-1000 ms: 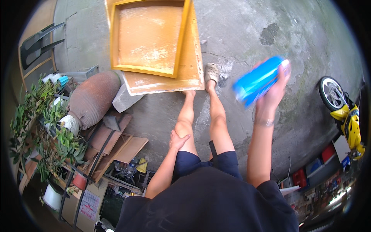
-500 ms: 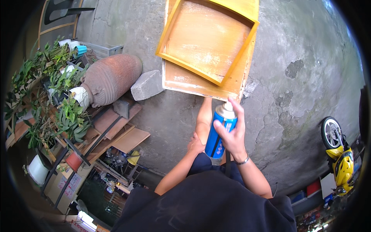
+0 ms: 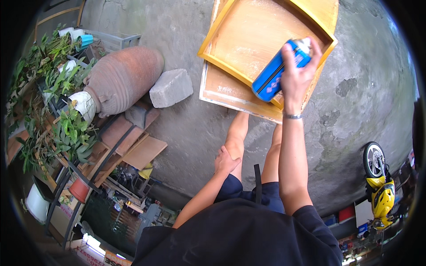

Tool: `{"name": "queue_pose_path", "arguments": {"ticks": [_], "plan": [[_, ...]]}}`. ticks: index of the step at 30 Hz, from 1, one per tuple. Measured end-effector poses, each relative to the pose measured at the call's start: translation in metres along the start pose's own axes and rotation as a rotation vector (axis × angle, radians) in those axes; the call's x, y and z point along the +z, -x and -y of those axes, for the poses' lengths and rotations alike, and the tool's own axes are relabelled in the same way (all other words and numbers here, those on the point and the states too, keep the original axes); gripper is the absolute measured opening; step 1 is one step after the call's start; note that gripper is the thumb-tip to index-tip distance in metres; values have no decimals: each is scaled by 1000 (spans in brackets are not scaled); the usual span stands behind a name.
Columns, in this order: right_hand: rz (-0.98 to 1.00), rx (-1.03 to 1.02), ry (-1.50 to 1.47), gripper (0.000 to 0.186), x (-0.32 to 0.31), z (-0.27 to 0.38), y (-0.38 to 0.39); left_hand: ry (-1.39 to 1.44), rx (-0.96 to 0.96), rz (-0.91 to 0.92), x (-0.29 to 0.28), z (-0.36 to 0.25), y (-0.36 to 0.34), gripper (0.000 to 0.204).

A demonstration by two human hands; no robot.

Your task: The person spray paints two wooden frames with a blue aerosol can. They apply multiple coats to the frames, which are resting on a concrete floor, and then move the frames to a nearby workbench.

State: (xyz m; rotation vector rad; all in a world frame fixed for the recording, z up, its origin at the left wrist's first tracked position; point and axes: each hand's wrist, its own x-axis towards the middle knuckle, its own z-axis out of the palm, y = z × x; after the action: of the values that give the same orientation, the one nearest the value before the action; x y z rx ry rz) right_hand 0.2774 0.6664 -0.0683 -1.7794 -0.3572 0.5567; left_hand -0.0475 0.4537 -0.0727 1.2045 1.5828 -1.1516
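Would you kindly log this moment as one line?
right hand: holds blue spray can over yellow tray | left hand: on thigh

The person wears a dark short-sleeved shirt (image 3: 239, 235), dark shorts (image 3: 248, 193) (bare-legged) and a metal bracelet (image 3: 292, 116).

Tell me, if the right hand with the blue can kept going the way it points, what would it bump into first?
Probably the yellow wooden tray. The right hand aims the blue spray can up over its bare inside. Depth is hard to judge, so how far above it the can sits is unclear.
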Motion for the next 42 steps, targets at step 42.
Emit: {"name": "queue_pose_path", "arguments": {"ticks": [42], "plan": [[262,-5,192,69,38,-10,1,26,8,5,-8,-26,5,99]]}}
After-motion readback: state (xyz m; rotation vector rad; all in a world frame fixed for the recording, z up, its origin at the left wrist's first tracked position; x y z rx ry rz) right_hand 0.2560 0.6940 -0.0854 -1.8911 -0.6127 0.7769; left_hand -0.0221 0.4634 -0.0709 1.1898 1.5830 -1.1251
